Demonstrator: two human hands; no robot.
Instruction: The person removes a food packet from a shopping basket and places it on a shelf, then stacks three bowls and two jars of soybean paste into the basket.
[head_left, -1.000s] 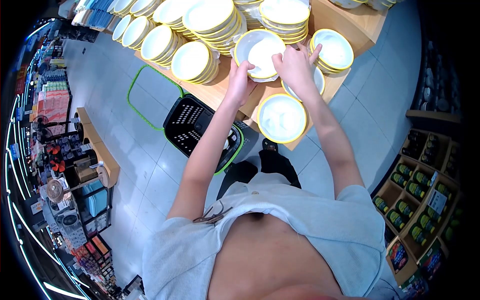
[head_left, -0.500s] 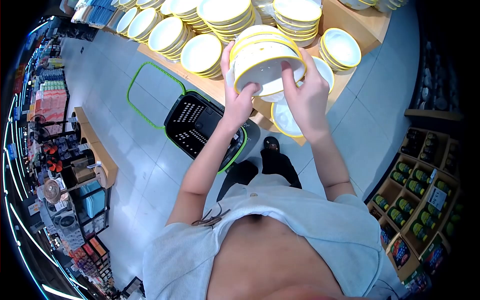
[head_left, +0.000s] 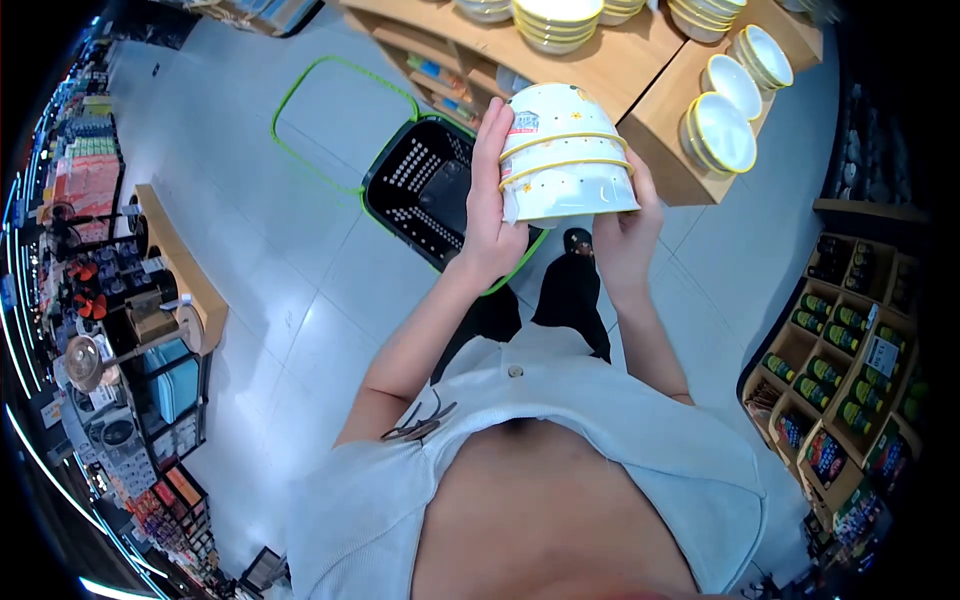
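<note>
Firmly, left hand [head_left: 490, 215] and right hand [head_left: 625, 235] clasp stacked bowls [head_left: 565, 160] between spread fingers; the stack is probably heavy, slick and breakable.

both hands [head_left: 490, 215] have lifted the stacked bowls [head_left: 565, 155] off the shelf, upside down.

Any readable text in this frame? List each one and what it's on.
Nothing can be read.
Sticker on the upside-down stack of bowls held between the left hand and the right hand: print too blurred.
White tag beside the cans: too small.
Can labels: too small.
</note>
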